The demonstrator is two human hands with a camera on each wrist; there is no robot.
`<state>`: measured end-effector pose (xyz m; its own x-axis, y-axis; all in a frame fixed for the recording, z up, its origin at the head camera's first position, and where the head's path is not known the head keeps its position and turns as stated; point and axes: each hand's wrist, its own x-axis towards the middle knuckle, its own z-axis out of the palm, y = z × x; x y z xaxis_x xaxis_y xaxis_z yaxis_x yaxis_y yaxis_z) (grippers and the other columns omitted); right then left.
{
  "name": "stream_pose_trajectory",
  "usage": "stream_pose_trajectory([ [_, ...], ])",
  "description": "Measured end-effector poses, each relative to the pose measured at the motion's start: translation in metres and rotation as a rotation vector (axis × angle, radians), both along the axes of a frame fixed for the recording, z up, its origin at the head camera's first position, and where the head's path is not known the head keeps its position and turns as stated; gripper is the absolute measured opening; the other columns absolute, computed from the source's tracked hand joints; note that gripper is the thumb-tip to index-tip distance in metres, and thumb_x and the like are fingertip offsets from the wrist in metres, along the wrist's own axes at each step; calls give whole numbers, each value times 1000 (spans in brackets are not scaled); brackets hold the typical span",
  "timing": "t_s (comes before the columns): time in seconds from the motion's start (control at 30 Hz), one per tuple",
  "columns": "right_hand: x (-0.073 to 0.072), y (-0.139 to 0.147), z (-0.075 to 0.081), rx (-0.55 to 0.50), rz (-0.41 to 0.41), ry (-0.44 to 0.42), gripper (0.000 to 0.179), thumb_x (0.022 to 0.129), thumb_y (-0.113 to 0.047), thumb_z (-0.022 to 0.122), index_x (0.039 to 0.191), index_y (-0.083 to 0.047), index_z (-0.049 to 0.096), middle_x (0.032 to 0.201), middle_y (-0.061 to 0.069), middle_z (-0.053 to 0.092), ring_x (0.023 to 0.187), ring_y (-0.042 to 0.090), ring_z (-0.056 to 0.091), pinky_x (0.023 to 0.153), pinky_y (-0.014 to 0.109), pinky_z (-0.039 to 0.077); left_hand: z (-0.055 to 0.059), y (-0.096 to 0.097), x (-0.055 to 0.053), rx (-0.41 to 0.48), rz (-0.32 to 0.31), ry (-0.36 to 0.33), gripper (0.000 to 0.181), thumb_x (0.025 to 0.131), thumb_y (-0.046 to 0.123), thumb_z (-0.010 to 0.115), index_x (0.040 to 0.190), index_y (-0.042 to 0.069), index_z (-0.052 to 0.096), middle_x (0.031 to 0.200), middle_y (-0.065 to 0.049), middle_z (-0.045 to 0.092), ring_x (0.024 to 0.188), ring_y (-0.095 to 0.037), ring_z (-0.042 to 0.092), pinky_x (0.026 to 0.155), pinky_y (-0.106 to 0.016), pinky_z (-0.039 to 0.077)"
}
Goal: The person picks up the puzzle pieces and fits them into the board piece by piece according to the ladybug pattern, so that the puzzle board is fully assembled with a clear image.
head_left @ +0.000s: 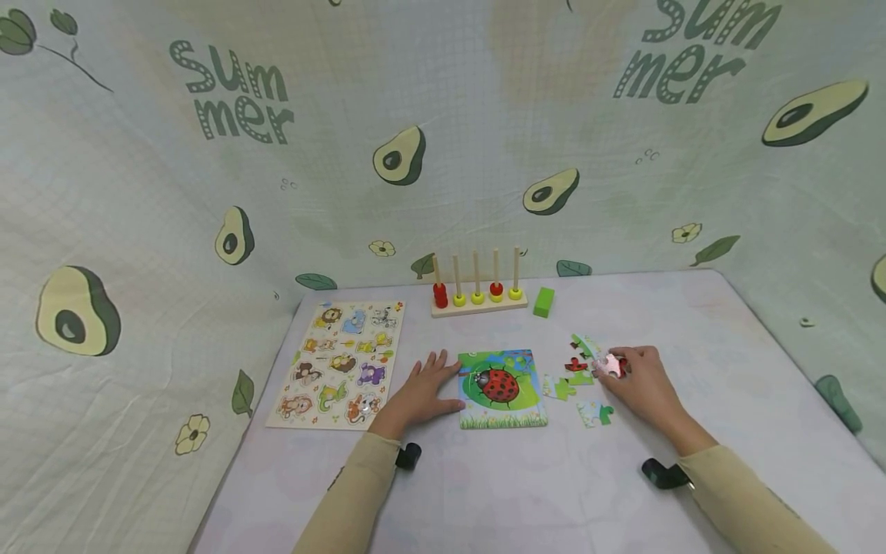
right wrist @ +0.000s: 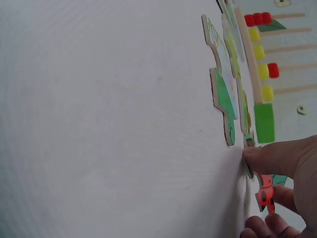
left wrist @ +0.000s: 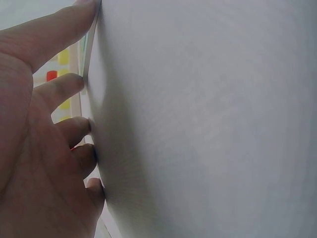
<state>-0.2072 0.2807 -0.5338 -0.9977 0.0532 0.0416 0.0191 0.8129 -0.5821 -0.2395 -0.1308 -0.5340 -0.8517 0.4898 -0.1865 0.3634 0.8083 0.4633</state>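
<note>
A square ladybug picture board (head_left: 501, 388) lies flat on the table. My left hand (head_left: 424, 388) is spread at its left side, with the thumb and a fingertip at the board's edge; in the left wrist view the fingers of the left hand (left wrist: 44, 119) are apart and hold nothing. To the right, my right hand (head_left: 640, 381) pinches a red jigsaw piece (right wrist: 265, 193) with black spots, whose face looks pale with glare in the head view. Loose jigsaw pieces lie beside it: a green-and-white piece (head_left: 595, 414), another (head_left: 559, 387) and a small red piece (head_left: 575, 365).
An animal peg-puzzle board (head_left: 349, 356) lies at the left. A wooden stacking rack (head_left: 477, 308) with red and yellow beads on upright pegs stands at the back, beside a green block (head_left: 544, 302). Patterned cloth (head_left: 471, 100) hangs behind the table.
</note>
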Motion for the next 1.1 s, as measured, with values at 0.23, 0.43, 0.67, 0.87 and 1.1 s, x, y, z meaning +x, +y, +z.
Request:
stream_pose_trajectory([
  [0.23,0,3,0,7,62,26,57,93,-21,74,141,0,51,95,17,57,77,26,51,63,38,42,0,0,0,-11,5,-20,83,92,54,69,160,21,35,169,-14,13,156,-30,4,126,-49,1],
  [0.43,0,2,2,6,81,48,50,98,-11,65,146,-5,51,92,11,56,73,21,47,60,33,37,-2,-1,1,-6,4,-12,82,92,53,69,160,20,36,169,-14,14,156,-31,5,126,-50,3],
  [0.67,-2,2,0,-15,55,83,50,99,-6,61,148,-4,50,100,17,59,75,23,55,61,33,42,0,0,1,-3,3,-9,82,93,53,69,160,20,36,169,-14,15,156,-31,5,127,-50,2],
  [0.87,-5,2,-1,-77,14,107,49,99,-7,64,143,1,45,110,23,65,86,31,70,67,39,53,2,0,1,1,1,-4,82,93,54,69,160,19,36,169,-15,15,156,-32,5,126,-51,2],
  [1.1,-5,3,0,-93,22,133,47,99,-9,66,142,-2,49,103,17,67,82,25,69,65,33,50,3,0,1,1,4,-7,81,93,53,69,159,19,37,169,-15,15,156,-32,5,126,-51,3],
])
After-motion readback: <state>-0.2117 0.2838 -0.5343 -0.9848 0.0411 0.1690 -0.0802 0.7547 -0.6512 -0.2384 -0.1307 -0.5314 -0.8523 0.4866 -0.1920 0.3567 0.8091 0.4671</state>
